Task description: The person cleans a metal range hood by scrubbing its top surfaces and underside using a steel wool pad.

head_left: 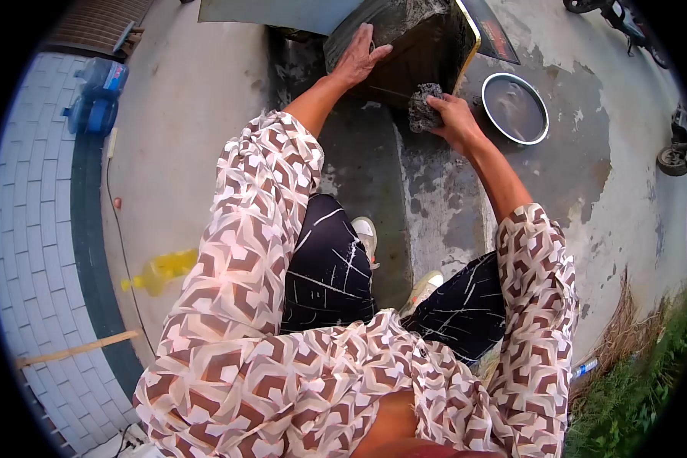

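Note:
A large, grimy, box-shaped thing (397,53) with dark, wet-looking faces and a pale edge stands on the ground before me; its kind I cannot make out. My left hand (358,58) lies against its left face with the fingers stretched out. In my right hand (458,120) is a grey, crumpled scrubbing pad (424,109), gripped between thumb and fingers close to the lower edge of the box. Just right of that hand, a round metal basin (546,116) holds murky grey water.
Wet, stained concrete (466,206) surrounds my shoes. To the left lie a yellow plastic bottle (164,271), blue water jugs (95,95) and a thin cable (122,229) along a tiled wall (38,229). Parked bikes (626,27) and grass (626,397) are at the right.

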Tool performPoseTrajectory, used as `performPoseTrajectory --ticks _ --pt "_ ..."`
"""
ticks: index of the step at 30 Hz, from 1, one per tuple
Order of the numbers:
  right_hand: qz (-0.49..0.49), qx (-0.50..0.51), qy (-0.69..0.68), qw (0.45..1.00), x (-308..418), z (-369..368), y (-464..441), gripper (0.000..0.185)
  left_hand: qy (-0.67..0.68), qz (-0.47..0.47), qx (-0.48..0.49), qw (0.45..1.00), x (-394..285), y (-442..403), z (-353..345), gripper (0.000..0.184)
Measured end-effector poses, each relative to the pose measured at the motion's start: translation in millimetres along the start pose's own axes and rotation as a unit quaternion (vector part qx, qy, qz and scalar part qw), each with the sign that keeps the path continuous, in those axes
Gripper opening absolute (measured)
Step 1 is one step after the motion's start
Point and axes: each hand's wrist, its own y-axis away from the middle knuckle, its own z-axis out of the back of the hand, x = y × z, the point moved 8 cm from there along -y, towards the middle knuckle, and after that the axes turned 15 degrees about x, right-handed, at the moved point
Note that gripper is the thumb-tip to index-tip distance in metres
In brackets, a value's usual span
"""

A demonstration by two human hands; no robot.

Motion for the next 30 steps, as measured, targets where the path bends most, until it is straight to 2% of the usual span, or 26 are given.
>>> performPoseTrajectory --ticks 2,4,5,6,9,10,13,14,15,17,20,23,24,27,28,30 --pt "0.033 -0.019 -0.021 0.999 4.5 3.5 -0.7 0.057 0.036 0.003 0.01 0.999 -8.3 -7.1 -0.2 0.09" --pt "0.119 -0.113 0.031 0.986 34.9 11.8 -5.6 0.053 0.042 -0.032 -0.061 0.997 -6.2 -21.3 0.4 0.087" --pt "0.144 -0.16 0.034 0.976 31.2 9.8 2.4 0.05 0.048 -0.03 -0.072 0.996 -4.2 -13.6 -14.5 0.087" --pt "0.184 -0.193 -0.004 0.964 41.3 6.2 13.0 0.049 0.029 0.013 -0.042 0.999 -17.4 -5.9 -11.1 0.085" --pt "0.343 -0.319 0.0 0.883 66.2 13.4 25.5 0.045 0.022 0.001 -0.027 0.999 -31.0 -0.7 -24.2 0.083" --pt "0.405 -0.35 -0.039 0.844 73.5 5.5 32.8 0.042 0.023 0.006 -0.022 0.999 -36.5 2.7 -29.4 0.082" --pt "0.419 -0.469 -0.028 0.777 88.8 -2.0 49.2 0.04 0.023 0.016 -0.022 0.999 -57.9 1.8 -44.4 0.08" --pt "0.398 -0.502 0.118 0.759 81.5 12.0 31.8 0.039 0.017 0.014 -0.029 0.999 -66.0 -1.1 -46.9 0.08" --pt "0.373 -0.523 0.18 0.745 88.3 -8.7 43.3 0.04 0.011 0.012 -0.035 0.999 -72.6 -2.3 -49.7 0.08" --pt "0.376 -0.533 0.191 0.734 80.4 -11.9 52.0 0.038 0.011 0.009 -0.047 0.999 -87.0 -1.0 -56.4 0.077" --pt "0.371 -0.466 0.155 0.788 62.7 -8.8 50.3 0.041 0.003 0.002 -0.05 0.999 -103.0 2.4 -59.6 0.075" --pt "0.333 -0.444 0.182 0.812 41.6 -24.1 47.3 0.04 0.002 -0.012 -0.055 0.998 -116.8 5.8 -61.8 0.072" --pt "0.321 -0.431 0.148 0.83 34.7 -25.9 43.4 0.039 0.002 -0.022 -0.057 0.998 -118.6 4.9 -60.3 0.072" --pt "0.301 -0.342 0.199 0.867 19.2 -30.8 30.8 0.037 0.017 -0.049 -0.056 0.997 -115.7 6.1 -57.9 0.071" --pt "0.293 -0.303 0.17 0.891 13.0 -32.9 25.9 0.032 0.02 -0.057 -0.055 0.997 -115.3 6.3 -54.8 0.07" --pt "0.315 -0.302 0.094 0.895 29.6 -26.4 41.1 0.031 0.001 -0.05 -0.048 0.998 -109.0 10.1 -44.5 0.07"
